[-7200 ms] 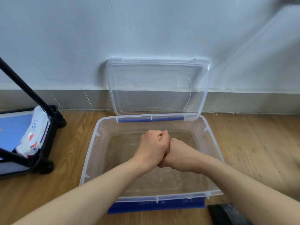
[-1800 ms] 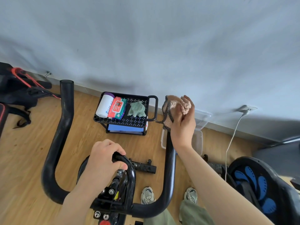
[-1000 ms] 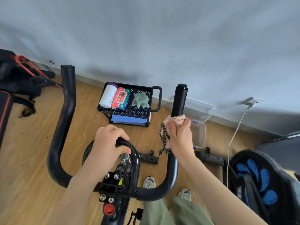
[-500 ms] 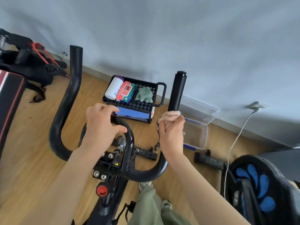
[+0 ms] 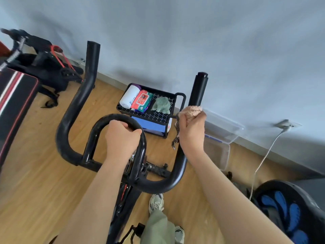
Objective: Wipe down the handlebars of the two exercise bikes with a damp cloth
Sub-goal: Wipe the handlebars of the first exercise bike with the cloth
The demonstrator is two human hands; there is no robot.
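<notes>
A black exercise bike stands in front of me with U-shaped handlebars (image 5: 77,110). My left hand (image 5: 121,138) grips the inner loop bar (image 5: 98,127) at the centre. My right hand (image 5: 191,131) holds a pink cloth (image 5: 192,110) wrapped round the right handlebar prong (image 5: 198,88), about midway up it. A black-and-white patterned edge of the cloth hangs down beside my wrist. A second bike (image 5: 288,208) with blue markings on its wheel cover shows at the lower right.
A small black cart (image 5: 179,97) beyond the bars carries a white roll, a red wipes pack and a green cloth. A clear plastic tub (image 5: 221,148) with its lid up stands by the wall. A white cable (image 5: 263,161) runs from a wall socket. Black gear and a striped bench lie left.
My right hand with the cloth slid down the right prong from its tip and now sits slightly higher than half a second ago. My left hand kept its grip on the loop bar.
</notes>
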